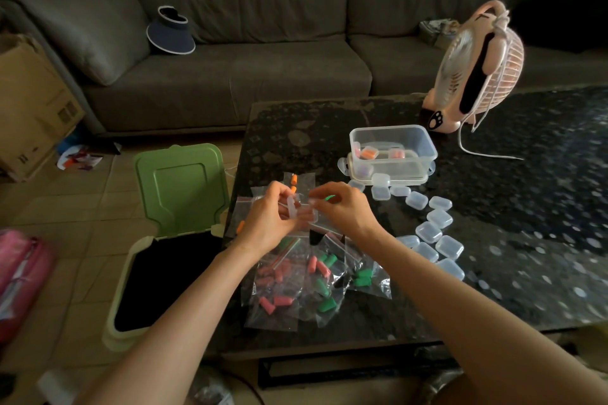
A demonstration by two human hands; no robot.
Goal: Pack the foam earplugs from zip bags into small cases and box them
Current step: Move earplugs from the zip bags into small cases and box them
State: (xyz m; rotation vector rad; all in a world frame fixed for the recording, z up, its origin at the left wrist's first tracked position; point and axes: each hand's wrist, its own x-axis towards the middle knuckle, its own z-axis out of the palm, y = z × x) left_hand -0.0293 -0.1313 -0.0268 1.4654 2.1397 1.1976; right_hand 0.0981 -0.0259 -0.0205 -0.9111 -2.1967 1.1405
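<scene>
Here, left hand [266,222] curled round a small clear plastic case [292,208], right hand [342,211] pinching a green foam earplug [329,198].

one clear box [427,149], one pink fan [455,76], one green-lidded bin [181,187], about twelve loose cases [439,219].
</scene>
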